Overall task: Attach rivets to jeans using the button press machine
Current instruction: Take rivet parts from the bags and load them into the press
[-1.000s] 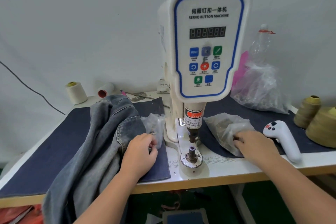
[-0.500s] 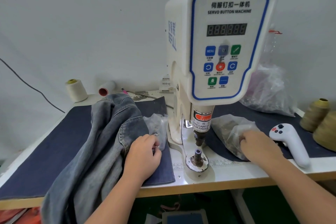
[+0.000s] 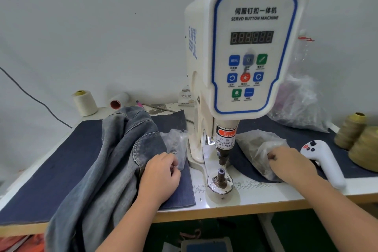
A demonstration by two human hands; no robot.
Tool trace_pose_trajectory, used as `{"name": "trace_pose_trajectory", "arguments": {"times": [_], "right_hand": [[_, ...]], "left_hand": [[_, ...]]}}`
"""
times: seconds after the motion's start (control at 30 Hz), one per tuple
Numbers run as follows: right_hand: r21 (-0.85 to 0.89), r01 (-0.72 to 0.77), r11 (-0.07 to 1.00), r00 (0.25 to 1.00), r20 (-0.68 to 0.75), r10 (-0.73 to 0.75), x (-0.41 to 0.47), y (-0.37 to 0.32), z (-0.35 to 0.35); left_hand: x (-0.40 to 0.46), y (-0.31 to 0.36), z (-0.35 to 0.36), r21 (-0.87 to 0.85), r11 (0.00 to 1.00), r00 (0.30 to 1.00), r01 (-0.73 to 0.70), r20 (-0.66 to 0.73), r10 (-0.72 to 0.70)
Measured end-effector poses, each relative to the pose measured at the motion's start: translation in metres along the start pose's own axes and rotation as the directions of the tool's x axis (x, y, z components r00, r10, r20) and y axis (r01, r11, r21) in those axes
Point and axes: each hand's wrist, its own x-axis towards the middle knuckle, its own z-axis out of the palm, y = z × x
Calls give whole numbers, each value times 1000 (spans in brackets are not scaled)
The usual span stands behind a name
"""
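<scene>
Both hands (image 3: 161,174) (image 3: 290,164) barely shifted, fingers inside bags (image 3: 259,147) beside "SERVO BUTTON MACHINE" (image 3: 253,51).

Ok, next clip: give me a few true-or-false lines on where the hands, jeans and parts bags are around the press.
1. The jeans lie on the table to the left of the button press machine. True.
2. Denim is already laid over the lower die. False: the die is bare, with nothing on it.
3. The right hand is at the plastic bag on the right of the press. True.
4. The left hand is gripping the white handheld controller. False: that hand is at the small bag beside the jeans; the controller lies untouched.
5. The machine's display shows a lit count. False: its digits are dark.
</scene>
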Motion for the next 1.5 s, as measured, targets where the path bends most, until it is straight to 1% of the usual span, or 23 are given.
{"name": "trace_pose_trajectory", "arguments": {"times": [0.1, 0.13, 0.27, 0.3, 0.33, 0.4, 0.5, 0.6, 0.67, 0.73, 0.87, 0.93, 1.03, 1.1, 1.17, 1.27, 1.33, 1.4, 1.5], "right_hand": [[16, -3, 1000, 1000, -17, 3, -2, 1, -1], [8, 1, 1000, 1000, 5, -1, -3, 0, -1], [-81, -47, 996, 975, 214, 63, -4, -12, -12], [-91, -53, 994, 968, 239, 73, -3, -14, -13], [-90, -51, 995, 970, 233, 71, -3, -16, -13], [-55, -24, 998, 988, 154, 32, -7, -13, -6], [-13, 59, 998, 997, -44, -60, -13, -4, 7], [2, 118, 993, 973, -201, -115, -10, 7, 20], [31, 142, 989, 953, -273, -128, -5, 12, 26], [75, 160, 984, 940, -317, -129, -3, 15, 28], [261, 167, 951, 943, -325, -77, -5, 16, 25], [348, 176, 921, 934, -355, -44, -7, 17, 23], [430, 246, 869, 900, -434, -40, -13, 17, 24], [457, 281, 844, 886, -462, -44, -18, 15, 26], [470, 265, 842, 895, -444, -33, -17, 15, 28], [541, 206, 815, 925, -380, 18, -17, 18, 30], [581, 224, 782, 927, -375, 14, -21, 18, 27], [641, 259, 723, 926, -377, 3, -28, 14, 22], [799, 257, 544, 950, -311, 6, -47, 1, 18]], "left_hand": [[0, -1, 0, 4, 1000, 1000, 0, -1, 0], [0, -1, 0, 6, 1000, 1000, 0, 1, 0], [0, 1, 0, 7, 1000, 1000, -2, 5, 2], [-1, 1, 0, 8, 1000, 1000, -2, 4, 2], [-1, 1, -1, 7, 1000, 1000, -2, 4, 2], [-1, 1, -1, 3, 1000, 1000, -6, 3, 6], [-1, 1, -1, 8, 1000, 1000, -6, 4, 6], [-1, 0, -1, 5, 1000, 1000, -5, 2, 5], [-1, 1, -1, 4, 1000, 1000, -7, 0, 7], [-1, 1, -1, 0, 1000, 1000, -10, -6, 10], [-1, 1, -2, -1, 1000, 1000, -11, -8, 11], [-1, 1, -2, -3, 1000, 1000, -11, -9, 11], [-1, 1, -2, -4, 1000, 1000, -12, -6, 12], [0, 1, -1, 2, 1000, 1000, -12, -3, 12], [0, 1, -1, 6, 1000, 1000, -10, -4, 10], [-1, 1, -1, 7, 1000, 1000, -7, -5, 7], [-2, 2, -2, 9, 1000, 1000, -7, -8, 8], [-1, 2, -2, 11, 1000, 1000, -8, -8, 8], [0, 2, -1, 9, 1000, 1000, -9, 0, 9]]}}
